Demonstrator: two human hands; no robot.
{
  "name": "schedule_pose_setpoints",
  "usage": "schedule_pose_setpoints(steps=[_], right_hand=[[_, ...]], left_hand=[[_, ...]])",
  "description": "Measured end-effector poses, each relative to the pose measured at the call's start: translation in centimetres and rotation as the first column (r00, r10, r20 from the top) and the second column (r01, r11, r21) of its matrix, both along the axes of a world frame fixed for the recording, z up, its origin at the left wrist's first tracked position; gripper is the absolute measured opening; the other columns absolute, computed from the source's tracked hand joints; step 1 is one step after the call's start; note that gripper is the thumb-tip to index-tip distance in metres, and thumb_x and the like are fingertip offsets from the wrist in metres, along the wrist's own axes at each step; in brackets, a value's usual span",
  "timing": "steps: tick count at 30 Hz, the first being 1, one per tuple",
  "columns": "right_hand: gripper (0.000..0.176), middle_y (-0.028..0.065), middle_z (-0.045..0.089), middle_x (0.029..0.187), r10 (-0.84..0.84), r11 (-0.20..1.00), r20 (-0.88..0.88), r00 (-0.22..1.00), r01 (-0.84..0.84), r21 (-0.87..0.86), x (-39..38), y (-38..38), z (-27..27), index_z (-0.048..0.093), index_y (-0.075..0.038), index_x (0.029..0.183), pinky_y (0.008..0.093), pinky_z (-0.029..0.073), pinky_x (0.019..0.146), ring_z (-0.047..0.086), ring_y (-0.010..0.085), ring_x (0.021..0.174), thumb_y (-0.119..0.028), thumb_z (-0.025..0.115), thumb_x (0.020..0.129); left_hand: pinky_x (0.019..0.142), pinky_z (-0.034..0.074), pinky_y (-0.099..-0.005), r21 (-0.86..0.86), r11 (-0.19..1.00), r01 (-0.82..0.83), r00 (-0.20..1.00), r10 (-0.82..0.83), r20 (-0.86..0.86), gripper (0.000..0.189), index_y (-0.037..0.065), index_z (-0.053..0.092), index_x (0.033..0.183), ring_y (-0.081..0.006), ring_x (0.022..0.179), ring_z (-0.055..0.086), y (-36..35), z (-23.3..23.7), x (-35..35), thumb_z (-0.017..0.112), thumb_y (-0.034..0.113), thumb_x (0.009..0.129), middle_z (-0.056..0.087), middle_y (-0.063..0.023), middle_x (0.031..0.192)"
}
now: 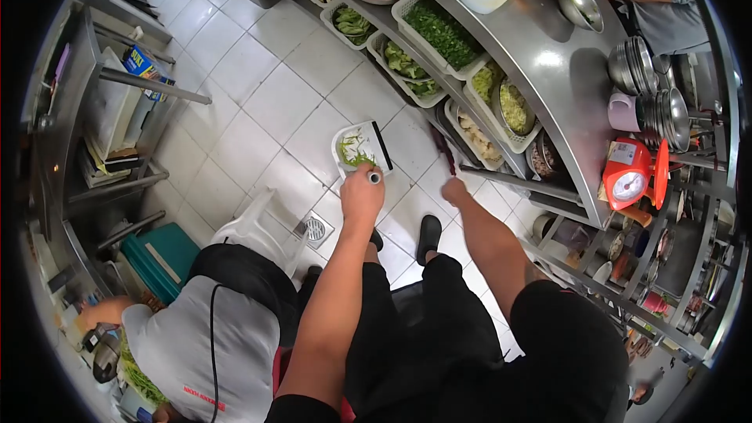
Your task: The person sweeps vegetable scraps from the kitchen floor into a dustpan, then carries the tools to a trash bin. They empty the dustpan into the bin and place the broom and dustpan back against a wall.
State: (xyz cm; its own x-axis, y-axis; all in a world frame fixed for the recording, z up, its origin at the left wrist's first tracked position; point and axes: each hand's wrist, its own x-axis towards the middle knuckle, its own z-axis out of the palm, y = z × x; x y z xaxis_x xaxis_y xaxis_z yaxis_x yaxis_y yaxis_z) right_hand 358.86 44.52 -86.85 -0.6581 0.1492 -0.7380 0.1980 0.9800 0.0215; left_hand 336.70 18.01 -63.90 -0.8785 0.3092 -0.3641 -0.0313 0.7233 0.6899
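Observation:
My left hand (362,197) is closed around an upright handle, whose round grey end shows above the fist. Just beyond it is a white dustpan (343,138) with a black edge strip, low over the tiled floor. Thin green vegetable scraps (357,149) lie in the pan. My right hand (454,190) is closed in a fist near the lower shelf. A narrow dark-red thing (443,150) runs away from that fist toward the shelf; its kind and most of the grip are hidden.
A steel counter (540,70) with shelved tubs of chopped vegetables (441,31) curves along the right. A red scale (628,180) sits there. A white plastic stool (254,223) and a bent-over co-worker (204,329) are at left. A floor drain (313,229) lies between.

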Motion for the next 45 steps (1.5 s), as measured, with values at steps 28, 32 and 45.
schedule_pose_setpoints(steps=[28, 32, 45], right_hand=[[0.023, 0.0174, 0.061, 0.062, -0.885, 0.423, 0.109, 0.453, 0.879, -0.218, -4.5, -5.2, 15.3, 0.064, 0.007, 0.086, 0.0417, 0.048, 0.044, 0.058, 0.0284, 0.045, -0.012, 0.052, 0.083], [0.018, 0.0182, 0.072, 0.096, -0.084, 0.996, 0.155, 0.984, 0.083, 0.015, -5.3, -1.7, 4.3, 0.076, -0.005, 0.084, 0.0419, 0.057, 0.076, 0.071, 0.0345, 0.089, -0.009, 0.062, 0.073], [0.020, 0.0246, 0.070, 0.083, -0.595, 0.775, 0.229, 0.770, 0.625, -0.088, -55.4, -13.1, -6.2, 0.071, 0.002, 0.089, 0.0380, 0.055, 0.064, 0.070, 0.0306, 0.068, -0.007, 0.056, 0.081]], left_hand=[[0.075, 0.054, -0.0429, 0.047, 0.999, 0.028, 0.998, -0.030, 0.047, 0.017, 0.011, 0.072, 0.094, -0.0375, 0.082, 0.069, -4.8, 1.4, -18.4, 0.064, 0.023, 0.085, 0.070, -0.0193, 0.083], [0.074, 0.053, -0.0423, 0.016, 0.996, -0.086, 0.995, 0.085, 0.053, 0.018, 0.010, 0.072, 0.092, -0.0382, 0.079, 0.068, -6.9, 3.7, -24.4, 0.063, 0.024, 0.086, 0.070, -0.0190, 0.081], [0.079, 0.051, -0.0472, -0.048, 0.955, -0.292, 0.956, 0.292, -0.017, 0.016, 0.006, 0.068, 0.093, -0.0431, 0.085, 0.065, -17.4, 2.6, -38.3, 0.065, 0.021, 0.087, 0.069, -0.0210, 0.091]])
